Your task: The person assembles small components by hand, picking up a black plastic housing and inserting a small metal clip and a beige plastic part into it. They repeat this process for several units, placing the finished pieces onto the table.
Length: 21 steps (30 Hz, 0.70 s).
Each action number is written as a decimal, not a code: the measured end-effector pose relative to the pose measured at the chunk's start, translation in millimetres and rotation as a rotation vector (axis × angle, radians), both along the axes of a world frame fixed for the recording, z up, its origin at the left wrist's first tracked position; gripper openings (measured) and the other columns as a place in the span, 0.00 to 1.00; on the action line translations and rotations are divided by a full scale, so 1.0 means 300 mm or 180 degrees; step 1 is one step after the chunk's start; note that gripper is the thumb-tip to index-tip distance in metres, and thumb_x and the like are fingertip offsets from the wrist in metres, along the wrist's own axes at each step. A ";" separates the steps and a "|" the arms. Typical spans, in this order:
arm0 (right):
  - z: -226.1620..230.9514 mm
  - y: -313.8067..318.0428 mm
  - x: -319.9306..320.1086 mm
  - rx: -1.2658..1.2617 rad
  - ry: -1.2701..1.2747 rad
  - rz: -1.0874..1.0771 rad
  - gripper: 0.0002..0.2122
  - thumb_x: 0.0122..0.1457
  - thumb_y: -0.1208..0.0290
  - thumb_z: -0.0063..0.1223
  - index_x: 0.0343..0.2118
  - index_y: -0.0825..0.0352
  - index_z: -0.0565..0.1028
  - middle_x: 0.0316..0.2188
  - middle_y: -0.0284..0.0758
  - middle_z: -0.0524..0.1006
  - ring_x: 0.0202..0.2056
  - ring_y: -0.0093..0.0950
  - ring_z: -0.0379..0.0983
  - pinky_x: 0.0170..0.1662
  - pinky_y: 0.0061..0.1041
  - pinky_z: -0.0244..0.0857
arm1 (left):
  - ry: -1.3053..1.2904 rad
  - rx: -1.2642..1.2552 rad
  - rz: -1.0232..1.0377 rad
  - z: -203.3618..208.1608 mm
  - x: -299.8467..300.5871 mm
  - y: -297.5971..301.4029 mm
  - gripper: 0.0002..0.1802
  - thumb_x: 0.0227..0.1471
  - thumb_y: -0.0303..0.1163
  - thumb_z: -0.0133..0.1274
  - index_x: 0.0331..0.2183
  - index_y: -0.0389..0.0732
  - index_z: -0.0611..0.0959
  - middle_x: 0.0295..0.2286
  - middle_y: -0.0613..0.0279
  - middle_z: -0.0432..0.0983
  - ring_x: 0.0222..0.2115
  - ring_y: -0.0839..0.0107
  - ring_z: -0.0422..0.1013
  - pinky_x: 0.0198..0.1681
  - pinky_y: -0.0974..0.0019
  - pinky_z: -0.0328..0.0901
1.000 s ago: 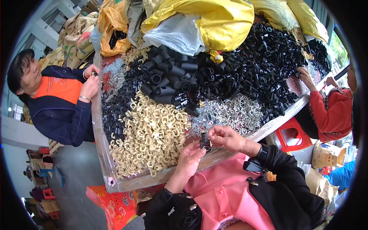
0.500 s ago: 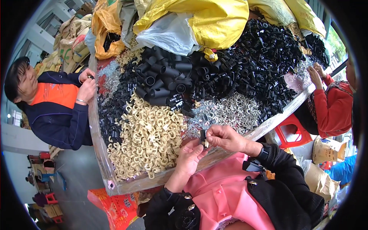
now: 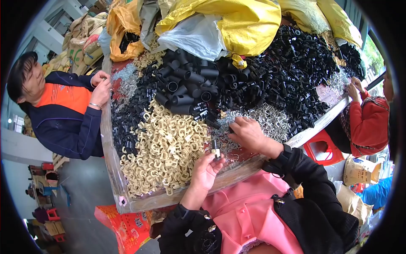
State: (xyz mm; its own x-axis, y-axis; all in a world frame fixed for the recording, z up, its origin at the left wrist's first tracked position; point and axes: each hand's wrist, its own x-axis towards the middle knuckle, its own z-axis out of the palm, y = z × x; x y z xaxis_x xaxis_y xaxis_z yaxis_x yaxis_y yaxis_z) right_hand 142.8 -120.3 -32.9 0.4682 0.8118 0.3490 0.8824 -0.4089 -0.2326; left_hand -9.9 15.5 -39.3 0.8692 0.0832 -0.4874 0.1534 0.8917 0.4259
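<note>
Near the table's front edge, my left hand (image 3: pixel 204 171) pinches a small black plastic part with a beige piece on it (image 3: pixel 216 151), held upright between thumb and fingers. My right hand (image 3: pixel 250 134) reaches over small silvery screws (image 3: pixel 227 119), its fingers bent and drawn together. Something dark shows at those fingertips, but I cannot make out what it is. Beside my left hand lies a heap of beige plastic clips (image 3: pixel 163 148). Curved silver metal pieces (image 3: pixel 272 120) lie just beyond my right hand.
Black tubes (image 3: pixel 182 82) and a wide heap of small black parts (image 3: pixel 279 67) cover the table's middle and right. Yellow sacks (image 3: pixel 249 25) lie behind. Co-workers sit at the left (image 3: pixel 67 106) and right (image 3: pixel 370 118). A wooden rim (image 3: pixel 186 199) edges the table.
My right hand has left the part at my left hand and moved forward to the screws. My left hand still holds the black and beige part, now a little further left.
</note>
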 end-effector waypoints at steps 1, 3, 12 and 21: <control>-0.019 0.008 0.004 0.0008 -0.0005 0.0016 0.07 0.44 0.71 0.51 0.26 0.67 0.68 0.19 0.37 0.67 0.18 0.29 0.65 0.21 0.24 0.59 | -0.0002 0.0134 -0.0018 0.005 0.003 -0.004 0.10 0.45 0.29 0.46 0.32 0.34 0.72 0.28 0.55 0.72 0.27 0.69 0.70 0.29 0.74 0.67; -0.054 0.010 0.016 -0.0268 -0.0040 -0.0127 0.06 0.45 0.70 0.50 0.26 0.65 0.69 0.20 0.37 0.69 0.20 0.32 0.66 0.22 0.27 0.59 | -0.0002 0.0400 -0.0059 0.014 0.010 -0.012 0.10 0.45 0.29 0.47 0.32 0.35 0.72 0.28 0.55 0.72 0.27 0.70 0.70 0.29 0.74 0.67; 0.032 -0.049 -0.039 0.1830 0.5530 -0.0453 0.06 0.52 0.69 0.44 0.25 0.66 0.67 0.18 0.30 0.71 0.16 0.17 0.62 0.20 0.15 0.56 | 0.0003 0.0657 -0.0100 0.029 0.026 -0.026 0.10 0.45 0.29 0.47 0.32 0.35 0.72 0.28 0.58 0.72 0.27 0.72 0.70 0.30 0.76 0.66; 0.082 -0.061 -0.156 0.1624 0.5204 0.0169 0.06 0.55 0.70 0.41 0.25 0.66 0.66 0.16 0.26 0.68 0.17 0.13 0.60 0.19 0.12 0.54 | -0.0333 0.0944 -0.0234 0.060 0.037 -0.073 0.10 0.43 0.28 0.51 0.32 0.38 0.74 0.29 0.67 0.71 0.29 0.79 0.68 0.34 0.76 0.64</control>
State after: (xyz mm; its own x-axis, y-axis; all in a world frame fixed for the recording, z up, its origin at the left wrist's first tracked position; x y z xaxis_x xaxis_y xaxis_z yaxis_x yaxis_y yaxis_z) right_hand 95.9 -138.6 -8.4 0.5528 0.8038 -0.2198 -0.3785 0.0072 -0.9256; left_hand 1.2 -6.3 -21.3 0.9223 0.1435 -0.3589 0.1544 0.7144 0.6825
